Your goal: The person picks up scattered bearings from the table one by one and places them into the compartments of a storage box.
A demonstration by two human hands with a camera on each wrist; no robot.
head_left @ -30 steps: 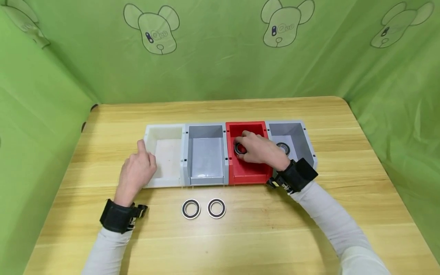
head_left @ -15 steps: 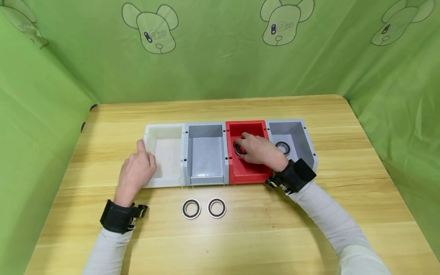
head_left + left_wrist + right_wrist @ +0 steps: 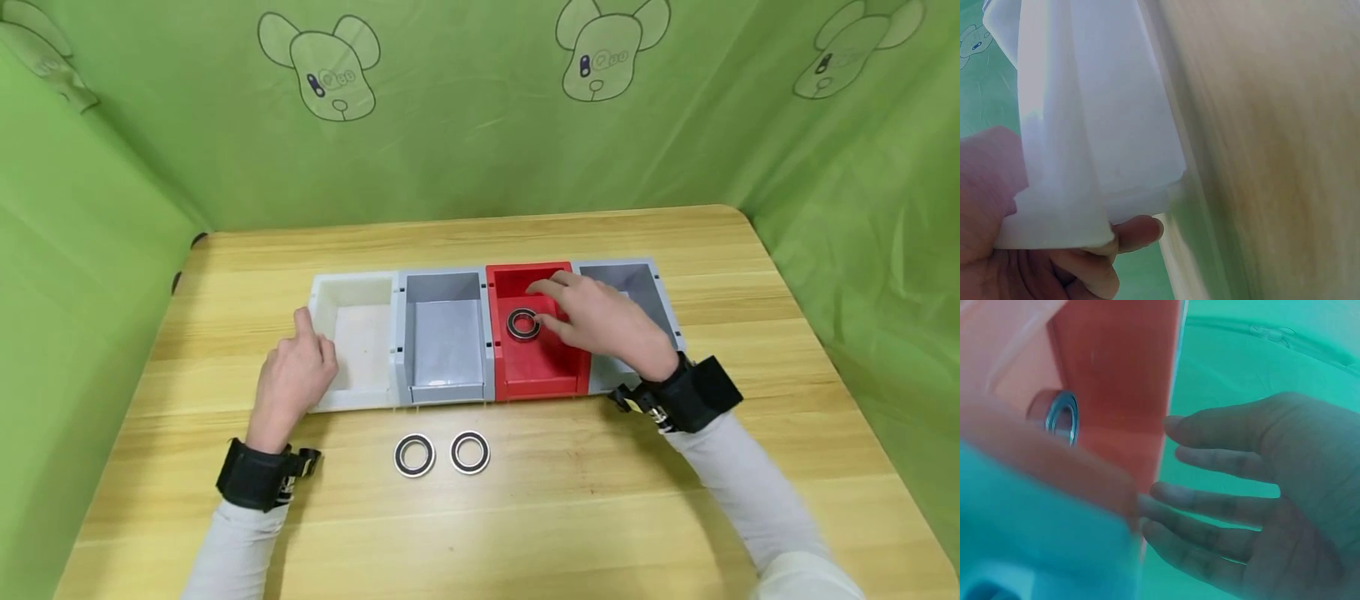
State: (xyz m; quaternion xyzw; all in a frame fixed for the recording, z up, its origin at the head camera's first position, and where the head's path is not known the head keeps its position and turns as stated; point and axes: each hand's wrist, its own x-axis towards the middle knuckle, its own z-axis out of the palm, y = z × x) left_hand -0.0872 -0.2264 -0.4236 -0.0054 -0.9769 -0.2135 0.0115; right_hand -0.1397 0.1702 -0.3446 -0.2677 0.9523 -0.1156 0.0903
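At the row's left end, my left hand (image 3: 296, 367) holds the side wall of the white bin (image 3: 363, 333). The left wrist view shows its thumb on one side of that wall (image 3: 1060, 156) and its fingers around the other. A black-sealed ball bearing (image 3: 512, 327) lies flat on the floor of the red bin (image 3: 543, 371). Over the red bin's right side is my right hand (image 3: 603, 321), its fingers spread and holding nothing. In the right wrist view those fingers (image 3: 1210, 428) are apart from the bearing (image 3: 1063, 415).
Between the white and red bins sits a grey bin (image 3: 446, 342). Another grey bin (image 3: 648, 296) at the right end is partly covered by my right hand. Two bearings, one left (image 3: 414, 472) and one right (image 3: 469, 469), lie on the wooden table (image 3: 525, 533) in front.
My right hand has let go of the bearing in the red bin and moved up and right, its fingers spreading. The left hand stays on the white bin.
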